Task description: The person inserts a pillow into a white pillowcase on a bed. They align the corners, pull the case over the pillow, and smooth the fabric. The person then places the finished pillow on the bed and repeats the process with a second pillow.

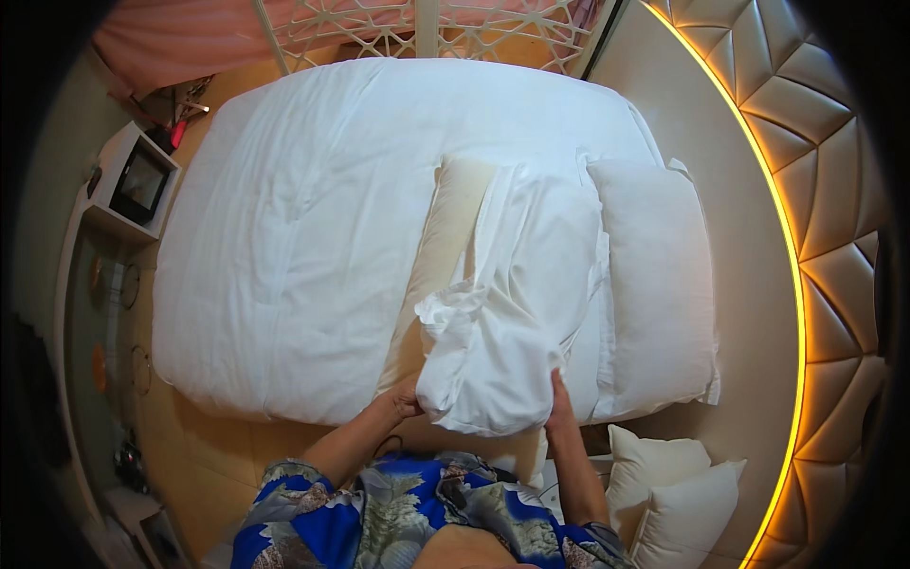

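Note:
A white pillowcase (498,370) lies bunched at the near edge of the bed (320,235), spread over part of a bare cream pillow (458,206). My left hand (408,400) grips the near left side of the pillowcase, its fingertips hidden by cloth. On the opposite side, my right hand (559,404) holds the fabric with the thumb upward along its edge. The far part of the cloth is creased and reaches across the bed. To its right lies a pillow in a white case (654,284).
Two cream pillows (675,491) stand at the near right, beside the bed. A padded, lit headboard wall (817,249) curves along the right. At left is a white shelf unit (106,213) with a dark-fronted appliance (142,183). A white lattice screen (426,32) stands behind the bed.

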Available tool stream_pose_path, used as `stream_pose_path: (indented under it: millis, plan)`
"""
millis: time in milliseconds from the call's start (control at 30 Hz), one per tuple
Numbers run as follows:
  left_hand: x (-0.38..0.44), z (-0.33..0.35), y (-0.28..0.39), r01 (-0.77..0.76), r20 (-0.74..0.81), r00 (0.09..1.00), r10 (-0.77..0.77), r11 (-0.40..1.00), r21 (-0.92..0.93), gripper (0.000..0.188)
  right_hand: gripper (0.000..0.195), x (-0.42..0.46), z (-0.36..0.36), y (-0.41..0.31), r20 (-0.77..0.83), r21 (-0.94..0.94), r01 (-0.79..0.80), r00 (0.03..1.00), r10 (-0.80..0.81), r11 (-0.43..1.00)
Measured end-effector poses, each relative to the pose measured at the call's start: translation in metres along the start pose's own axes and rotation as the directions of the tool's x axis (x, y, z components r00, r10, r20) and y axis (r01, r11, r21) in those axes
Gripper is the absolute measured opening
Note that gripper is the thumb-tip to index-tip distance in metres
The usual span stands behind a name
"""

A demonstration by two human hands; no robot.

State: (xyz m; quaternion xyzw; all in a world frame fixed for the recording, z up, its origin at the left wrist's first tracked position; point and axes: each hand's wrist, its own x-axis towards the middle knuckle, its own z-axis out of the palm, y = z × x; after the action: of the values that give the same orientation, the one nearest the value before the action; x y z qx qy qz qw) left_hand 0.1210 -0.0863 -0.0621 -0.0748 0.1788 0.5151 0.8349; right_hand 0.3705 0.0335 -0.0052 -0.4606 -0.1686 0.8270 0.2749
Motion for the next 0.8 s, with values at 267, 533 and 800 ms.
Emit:
stream_pose_path:
  millis: [267,533,800]
  plan:
    - [0.005,0.027,0.04,-0.239,0.021,0.97,0.241,0.968,-0.08,0.039,0.056,-0.022,-0.033,0.059,0.021,-0.397,-0.263,0.955,0.295,0.879]
    - [-0.004,0.021,0.046,-0.453,-0.008,0.89,0.457,0.878,-0.154,0.062,0.039,0.0,-0.032,0.032,0.022,0.427,-0.035,0.999,0.029,0.904]
    - [-0.01,0.013,0.024,0.006,0.02,0.999,-0.026,0.742,0.671,0.05,0.04,0.003,-0.041,0.033,0.141,0.48,-0.098,0.989,0.034,0.872]
